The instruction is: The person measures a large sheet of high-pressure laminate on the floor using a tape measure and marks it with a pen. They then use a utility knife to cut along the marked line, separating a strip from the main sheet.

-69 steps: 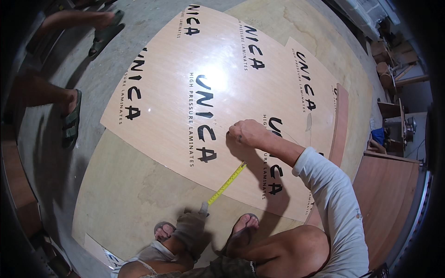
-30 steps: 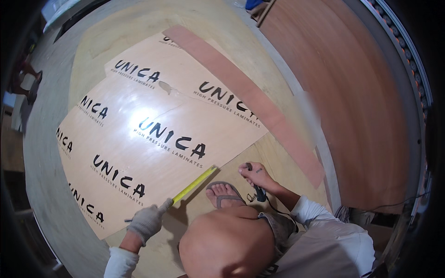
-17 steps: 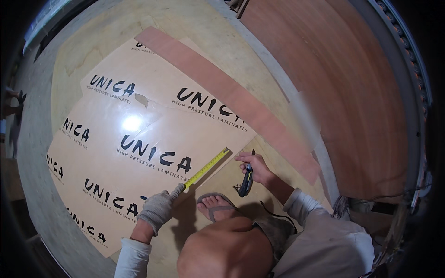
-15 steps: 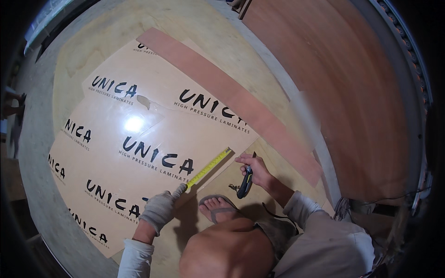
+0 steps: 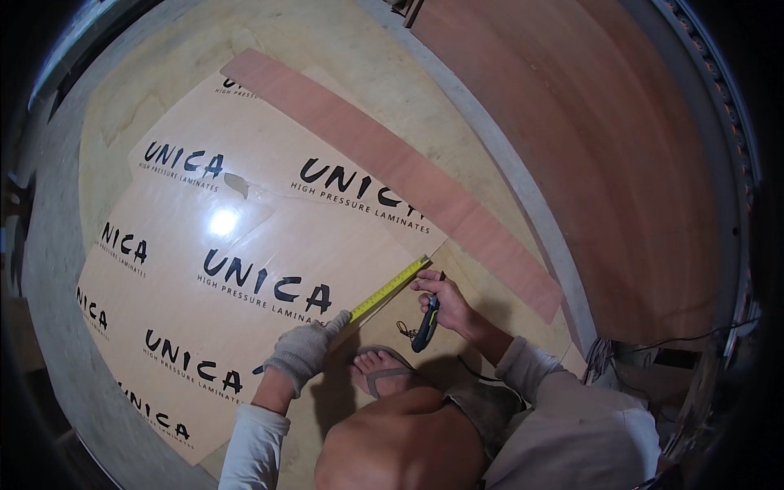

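My left hand [image 5: 300, 353], in a grey knit glove, is closed around a tape measure. Its yellow blade [image 5: 388, 288] runs up and right over a beige laminate sheet [image 5: 269, 220] with dark lettering, and its end hook is at the sheet's right edge. The tape's case is mostly hidden by the glove. My bare right hand [image 5: 451, 306] grips a black utility knife [image 5: 427, 328] with yellow trim, held just off the sheet's edge. The fingertips of that hand are close to the tape's end.
A long pinkish strip [image 5: 392, 155] lies across the sheet's upper right side. Beneath both is a pale plywood board [image 5: 359, 61]. A large reddish-brown panel [image 5: 588, 147] stands at the right. My sandalled foot [image 5: 380, 373] is by the sheet's near edge. Cables [image 5: 600, 355] lie at the lower right.
My left hand has moved right and slightly up with the tape measure, bringing the blade's end to the sheet's right edge. My right hand stays nearly in place with the knife.
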The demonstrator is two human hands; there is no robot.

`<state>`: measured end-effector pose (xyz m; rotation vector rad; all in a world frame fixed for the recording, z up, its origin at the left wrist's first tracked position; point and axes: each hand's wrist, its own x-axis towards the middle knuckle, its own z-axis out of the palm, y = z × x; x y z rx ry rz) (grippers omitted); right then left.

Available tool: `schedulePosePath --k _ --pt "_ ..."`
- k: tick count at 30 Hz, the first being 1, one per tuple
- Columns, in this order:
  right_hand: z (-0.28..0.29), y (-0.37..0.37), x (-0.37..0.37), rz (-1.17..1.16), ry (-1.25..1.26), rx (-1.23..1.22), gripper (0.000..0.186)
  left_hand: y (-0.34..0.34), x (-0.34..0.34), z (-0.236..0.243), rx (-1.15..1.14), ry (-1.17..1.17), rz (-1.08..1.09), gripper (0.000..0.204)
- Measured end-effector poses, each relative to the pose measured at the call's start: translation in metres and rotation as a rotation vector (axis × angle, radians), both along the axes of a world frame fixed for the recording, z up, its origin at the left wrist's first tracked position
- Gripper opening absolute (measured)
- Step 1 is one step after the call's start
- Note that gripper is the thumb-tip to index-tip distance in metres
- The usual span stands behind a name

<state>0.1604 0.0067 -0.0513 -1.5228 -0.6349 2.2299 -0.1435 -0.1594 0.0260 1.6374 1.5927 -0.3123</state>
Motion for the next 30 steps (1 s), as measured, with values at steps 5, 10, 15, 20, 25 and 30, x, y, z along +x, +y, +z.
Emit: schedulePosePath --k 5,10,15,20,25,30 --pt "-0.002 0.003 0.001 0.002 -0.015 -0.011 0.042 -0.004 -0.011 0.001 0.042 0.014 -0.017 0.063" --pt "0.002 0.004 -0.002 0.049 -0.078 0.018 0.043 -0.012 -0.006 -0.006 0.007 0.014 0.016 0.063" --pt "0.003 0.012 -0.011 0.172 -0.308 0.174 0.032 -0.021 0.009 -0.023 -0.034 -0.004 0.052 0.063" --pt "-0.013 0.036 -0.014 0.292 -0.521 0.378 0.036 -0.019 0.013 -0.028 -0.041 -0.073 0.116 0.083" --pt "-0.019 0.058 -0.013 0.304 -0.532 0.309 0.029 -0.049 -0.006 -0.019 0.024 -0.292 0.298 0.066" --pt "-0.014 0.068 -0.011 0.41 -0.509 0.319 0.03 -0.134 -0.051 -0.022 -0.043 -0.295 0.379 0.065"
